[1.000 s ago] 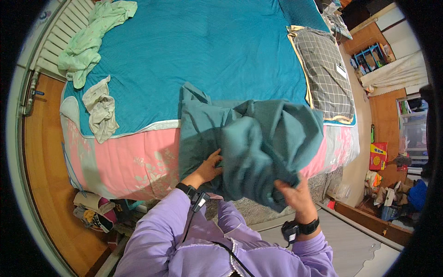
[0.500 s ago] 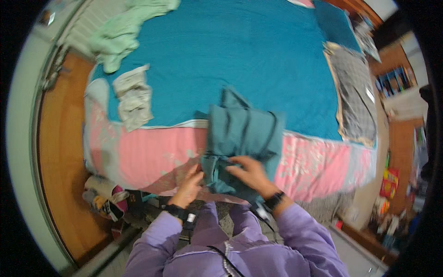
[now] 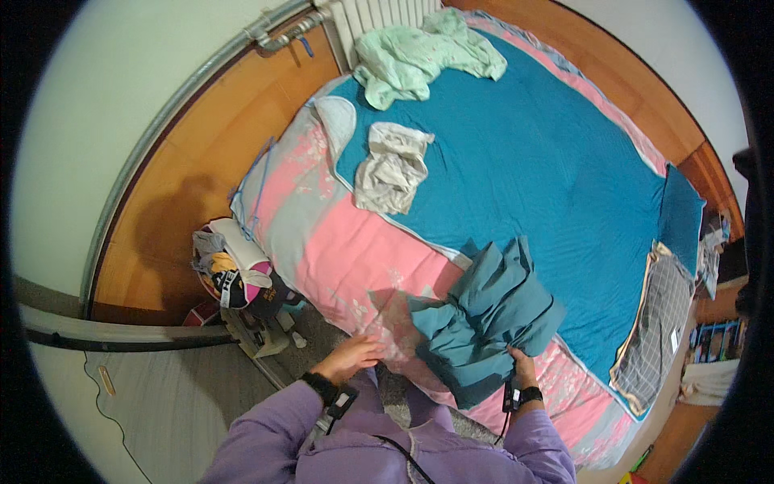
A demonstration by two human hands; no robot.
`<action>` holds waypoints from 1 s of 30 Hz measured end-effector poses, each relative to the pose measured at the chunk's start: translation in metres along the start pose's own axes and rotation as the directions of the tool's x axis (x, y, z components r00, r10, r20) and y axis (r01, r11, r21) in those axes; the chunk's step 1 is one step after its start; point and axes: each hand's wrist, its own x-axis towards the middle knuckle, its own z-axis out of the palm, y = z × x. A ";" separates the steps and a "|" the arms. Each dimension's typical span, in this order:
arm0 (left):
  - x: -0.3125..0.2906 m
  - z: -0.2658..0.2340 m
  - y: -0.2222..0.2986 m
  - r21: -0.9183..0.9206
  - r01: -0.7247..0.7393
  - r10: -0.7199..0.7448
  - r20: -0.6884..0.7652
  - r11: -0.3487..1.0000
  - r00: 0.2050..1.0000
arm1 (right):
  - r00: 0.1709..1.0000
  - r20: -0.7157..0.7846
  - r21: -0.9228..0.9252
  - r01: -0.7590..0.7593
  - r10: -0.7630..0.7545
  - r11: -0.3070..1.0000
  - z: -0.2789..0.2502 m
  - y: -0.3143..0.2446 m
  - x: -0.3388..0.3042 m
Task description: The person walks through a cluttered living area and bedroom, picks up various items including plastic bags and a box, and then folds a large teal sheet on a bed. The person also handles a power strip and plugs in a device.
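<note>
A dark teal cloth [image 3: 496,310], crumpled and loosely bunched, lies across the near edge of the bed. My right hand [image 3: 522,367] pinches its near right side, with the fingers closed on the fabric. To the left of it, my left hand [image 3: 355,356] is held over the pink bed edge with its fingers stretched out, holding nothing and apart from the cloth. Under the cloth, a pink and grey flowered sheet [image 3: 339,270] shows along the near side of the bed, next to a blue-teal bedcover [image 3: 516,161].
A crumpled whitish cloth [image 3: 393,169] and a pale green cloth [image 3: 411,60] lie on the bed. Clothes fill a basket [image 3: 234,266] at the bed's left corner. A grey checked mat [image 3: 657,323] lies at the right end. Behind the green cloth is a radiator [image 3: 379,16].
My view has turned to the left. The teal cloth has gone from a folded bundle to a loose crumple. My left hand has come away from it; my right still grips it.
</note>
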 end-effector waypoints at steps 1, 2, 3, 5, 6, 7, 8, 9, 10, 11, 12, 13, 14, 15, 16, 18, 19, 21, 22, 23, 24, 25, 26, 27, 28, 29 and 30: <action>-0.011 -0.010 -0.002 -0.126 0.033 -0.053 -0.155 0.991 0.986 | 0.999 -0.047 0.004 -0.008 0.008 1.000 0.012 -0.006 -0.002; -0.024 -0.022 -0.004 -0.204 -0.005 -0.034 -0.187 0.979 0.982 | 0.999 0.025 0.079 0.030 -0.032 0.996 0.024 -0.015 -0.007; -0.036 -0.036 -0.007 -0.293 -0.048 -0.018 -0.217 0.955 0.976 | 0.995 0.081 0.147 0.050 -0.063 0.988 0.036 -0.024 -0.015; -0.049 -0.063 -0.013 -0.408 -0.090 -0.036 -0.290 0.908 0.956 | 0.983 0.113 0.092 0.133 -0.143 0.987 0.069 -0.049 -0.031; -0.051 -0.078 -0.016 -0.434 -0.079 -0.074 -0.326 0.897 0.942 | 0.968 0.153 0.100 0.184 -0.198 0.978 0.088 -0.061 -0.041; -0.053 -0.095 -0.018 -0.460 -0.080 -0.104 -0.361 0.884 0.927 | 0.959 0.180 0.069 0.212 -0.221 0.975 0.111 -0.074 -0.051; -0.052 -0.110 -0.019 -0.497 -0.092 -0.125 -0.387 0.863 0.913 | 0.943 0.213 0.063 0.248 -0.256 0.967 0.136 -0.087 -0.061; -0.053 -0.126 -0.020 -0.522 -0.109 -0.102 -0.359 0.846 0.928 | 0.908 0.277 0.092 0.301 -0.315 0.949 0.163 -0.099 -0.071; -0.053 -0.140 -0.017 -0.537 -0.114 -0.099 -0.352 0.836 0.931 | 0.914 0.282 0.073 0.282 -0.291 0.957 0.193 -0.109 -0.080; -0.053 -0.153 -0.014 -0.554 -0.113 -0.113 -0.356 0.825 0.928 | 0.880 0.307 -0.004 0.383 -0.363 0.924 0.224 -0.118 -0.087; -0.056 -0.166 -0.010 -0.582 -0.137 -0.096 -0.351 0.802 0.932 | 0.876 0.330 0.029 0.364 -0.353 0.931 0.254 -0.126 -0.093; -0.062 -0.179 -0.006 -0.565 -0.176 -0.019 -0.323 0.806 0.946 | 0.899 0.351 0.020 0.273 -0.263 0.962 0.285 -0.133 -0.097; -0.071 -0.193 0.000 -0.563 -0.204 0.020 -0.315 0.801 0.949 | 0.873 0.370 -0.101 0.377 -0.316 0.921 0.320 -0.139 -0.100; -0.076 -0.210 0.009 -0.589 -0.239 0.083 -0.279 0.772 0.957 | 0.803 0.456 0.180 0.338 -0.383 0.924 0.355 -0.140 -0.103; -0.083 -0.228 0.018 -0.574 -0.231 0.077 -0.279 0.786 0.957 | 0.755 0.531 0.192 0.334 -0.384 0.923 0.389 -0.144 -0.102; -0.093 -0.265 0.031 -0.599 -0.272 0.062 -0.347 0.754 0.936 | 0.775 0.563 0.132 0.256 -0.285 0.958 0.460 -0.149 -0.092; -0.099 -0.283 0.037 -0.636 -0.287 0.047 -0.366 0.716 0.929 | 0.765 0.530 0.112 0.364 -0.366 0.924 0.499 -0.147 -0.084; -0.111 -0.314 0.041 -0.645 -0.321 0.045 -0.406 0.694 0.913 | 0.662 0.558 0.142 0.518 -0.501 0.843 0.553 -0.133 -0.071; -0.117 -0.327 0.042 -0.619 -0.346 0.068 -0.426 0.705 0.902 | 0.742 0.460 -0.017 0.557 -0.488 0.831 0.574 -0.122 -0.064; -0.122 -0.338 0.044 -0.616 -0.360 0.048 -0.463 0.700 0.885 | 0.760 0.402 -0.109 0.593 -0.510 0.798 0.584 -0.114 -0.055; -0.128 -0.348 0.045 -0.560 -0.325 0.077 -0.420 0.762 0.904 | 0.809 0.421 -0.230 0.533 -0.410 0.814 0.582 -0.103 -0.048; -0.133 -0.354 0.046 -0.595 -0.310 0.087 -0.372 0.742 0.924 | 0.818 0.450 -0.329 0.524 -0.358 0.785 0.574 -0.092 -0.040; -0.137 -0.358 0.046 -0.630 -0.296 0.101 -0.326 0.718 0.940 | 0.848 0.453 -0.435 0.480 -0.276 0.762 0.561 -0.082 -0.033; -0.140 -0.360 0.046 -0.666 -0.284 0.118 -0.283 0.690 0.952 | 0.883 0.435 -0.550 0.415 -0.176 0.725 0.546 -0.074 -0.024; -0.142 -0.360 0.047 -0.668 -0.290 0.079 -0.328 0.685 0.941 | 0.896 0.411 -0.615 0.408 -0.167 0.674 0.532 -0.070 -0.013; -0.143 -0.358 0.047 -0.658 -0.271 0.017 -0.365 0.702 0.931 | 0.917 0.372 -0.687 0.378 -0.147 0.620 0.519 -0.069 0.001; -0.143 -0.355 0.047 -0.650 -0.265 -0.033 -0.408 0.713 0.912 | 0.921 0.335 -0.712 0.386 -0.199 0.587 0.507 -0.072 0.018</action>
